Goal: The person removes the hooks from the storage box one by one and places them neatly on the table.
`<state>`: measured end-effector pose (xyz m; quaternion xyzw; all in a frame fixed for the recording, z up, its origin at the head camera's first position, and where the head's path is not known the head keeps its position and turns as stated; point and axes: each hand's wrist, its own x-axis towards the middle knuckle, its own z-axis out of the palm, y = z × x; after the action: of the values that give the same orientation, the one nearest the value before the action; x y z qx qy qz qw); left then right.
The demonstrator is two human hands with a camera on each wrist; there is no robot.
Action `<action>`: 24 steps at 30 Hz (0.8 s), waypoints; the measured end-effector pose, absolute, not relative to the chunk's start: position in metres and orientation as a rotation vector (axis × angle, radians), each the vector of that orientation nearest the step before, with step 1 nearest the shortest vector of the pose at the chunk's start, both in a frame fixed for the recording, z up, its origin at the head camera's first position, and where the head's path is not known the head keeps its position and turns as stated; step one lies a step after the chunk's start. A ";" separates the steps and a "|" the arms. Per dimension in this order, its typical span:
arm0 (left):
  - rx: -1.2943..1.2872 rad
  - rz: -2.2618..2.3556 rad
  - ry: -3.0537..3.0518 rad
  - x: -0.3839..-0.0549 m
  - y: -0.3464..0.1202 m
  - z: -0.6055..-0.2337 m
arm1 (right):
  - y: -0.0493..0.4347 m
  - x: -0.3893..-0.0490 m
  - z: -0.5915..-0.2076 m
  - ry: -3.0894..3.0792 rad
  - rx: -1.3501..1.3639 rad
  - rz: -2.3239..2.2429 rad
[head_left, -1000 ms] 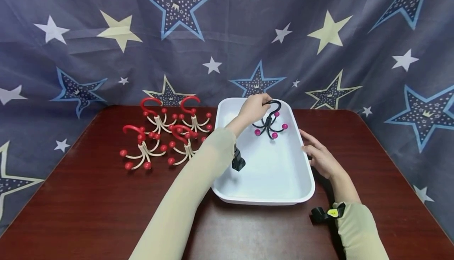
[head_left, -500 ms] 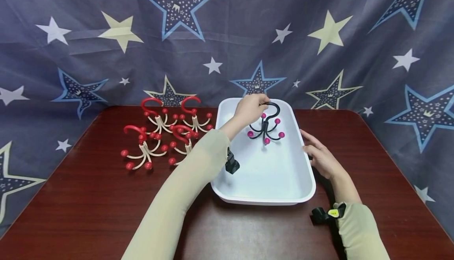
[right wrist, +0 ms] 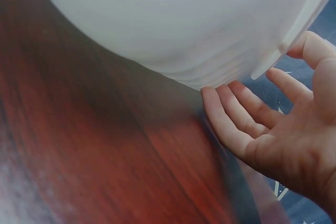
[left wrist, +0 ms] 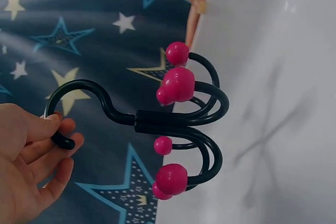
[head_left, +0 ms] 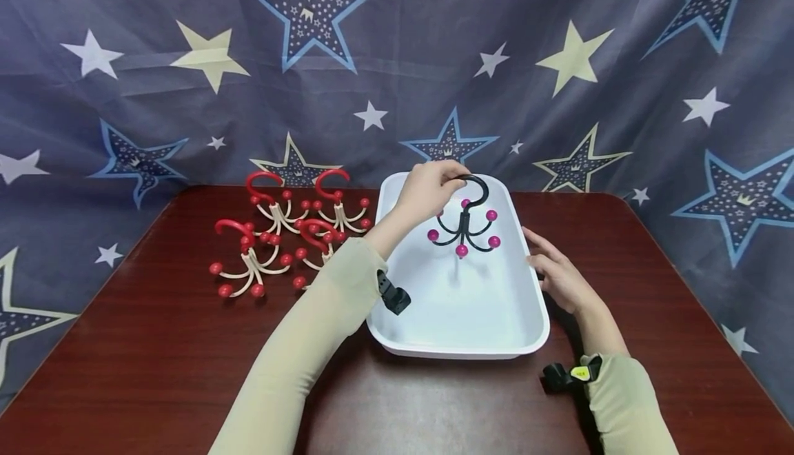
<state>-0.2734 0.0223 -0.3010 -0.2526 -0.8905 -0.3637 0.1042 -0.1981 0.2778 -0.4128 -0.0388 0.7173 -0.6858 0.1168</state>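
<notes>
My left hand (head_left: pixel 428 189) pinches the curved top of a black multi-arm hook hanger (head_left: pixel 464 223) with magenta ball tips. In the left wrist view, thumb and fingers hold the hook's end, and the hanger's (left wrist: pixel 149 120) arms curve out to the balls. It hangs upright over the white plastic tray (head_left: pixel 459 354), its shadow falling on the tray floor below. My right hand (head_left: pixel 561 279) touches the tray's right side. In the right wrist view, that hand's fingers (right wrist: pixel 233 124) reach, mostly straight, to the outer wall, with the thumb near the rim.
On the left of the dark red wooden table (head_left: pixel 186 372) stand several cream hook hangers (head_left: pixel 251 262) with red hooks and red balls. My left forearm partly covers one. A blue star-patterned cloth (head_left: pixel 397 62) hangs behind and beside the table.
My left hand has moved left and slightly up with the black hook hanger, which now hangs straighter, its shadow showing beneath. The right hand stays at the tray's side.
</notes>
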 end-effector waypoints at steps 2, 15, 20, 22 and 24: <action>-0.751 -1.112 -2.605 -0.269 0.018 -0.299 | 0.277 -0.198 -0.413 2.098 -0.115 -2.005; -0.815 -1.135 -2.517 -0.241 -0.007 -0.276 | 0.278 -0.199 -0.413 2.107 -0.129 -2.000; -0.817 -1.162 -2.472 -0.230 -0.018 -0.269 | 0.278 -0.199 -0.413 2.115 -0.132 -1.997; -0.818 -1.164 -2.462 -0.226 -0.023 -0.267 | 0.279 -0.199 -0.413 2.112 -0.132 -1.999; -0.825 -1.165 -2.455 -0.222 -0.029 -0.266 | 0.279 -0.198 -0.414 2.112 -0.131 -2.001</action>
<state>-0.2216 -0.0286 -0.2657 -0.2872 -0.8547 -0.4055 0.1505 -0.1984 0.2791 -0.4139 -0.0446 0.7205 -0.6825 0.1145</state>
